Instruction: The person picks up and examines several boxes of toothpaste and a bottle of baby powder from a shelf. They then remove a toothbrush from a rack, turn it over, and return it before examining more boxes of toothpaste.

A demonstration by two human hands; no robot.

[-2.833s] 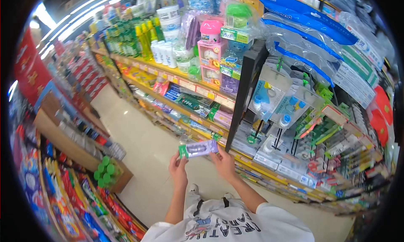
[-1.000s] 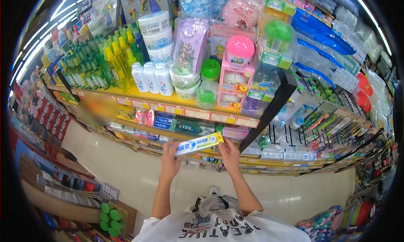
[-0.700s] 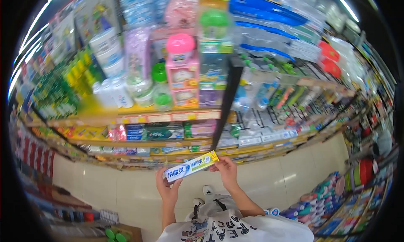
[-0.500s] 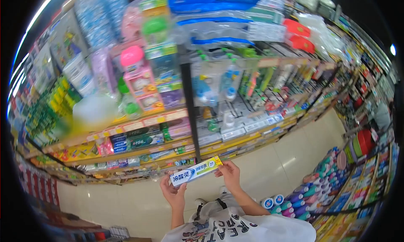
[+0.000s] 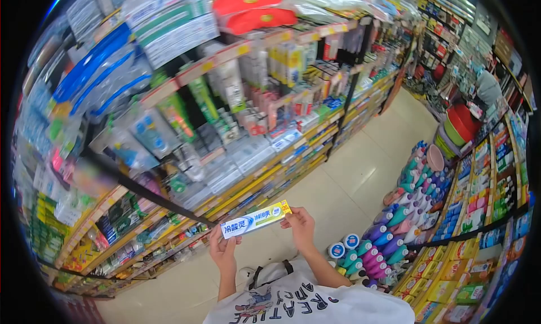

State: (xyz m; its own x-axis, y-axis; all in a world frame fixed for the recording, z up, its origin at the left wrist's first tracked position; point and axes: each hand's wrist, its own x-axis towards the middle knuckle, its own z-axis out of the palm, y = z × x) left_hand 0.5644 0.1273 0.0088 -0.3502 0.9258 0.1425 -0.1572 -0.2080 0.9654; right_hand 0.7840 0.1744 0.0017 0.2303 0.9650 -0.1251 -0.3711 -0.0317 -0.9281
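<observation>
A white, blue and yellow toothpaste box (image 5: 255, 219) is held up between my two hands, its printed face toward the camera. My left hand (image 5: 224, 249) grips the box's left end, the thumb on its lower edge. Around the yellow right end, the fingers of my right hand (image 5: 300, 225) are closed. The box tilts slightly, its right end higher. Below it show my white printed shirt (image 5: 315, 307) and the tiled floor (image 5: 344, 183).
Long shelves (image 5: 248, 172) with hanging packs run along the left and front. Bottles (image 5: 383, 234) stand in rows on the floor at the right, beside another shelf (image 5: 451, 267). Red and green basins (image 5: 463, 124) are stacked farther back, near what seems a person in grey (image 5: 489, 88).
The view has turned to the right, so the shelves have shifted left and more of the aisle and right-hand bottles shows. Both hands still hold the box.
</observation>
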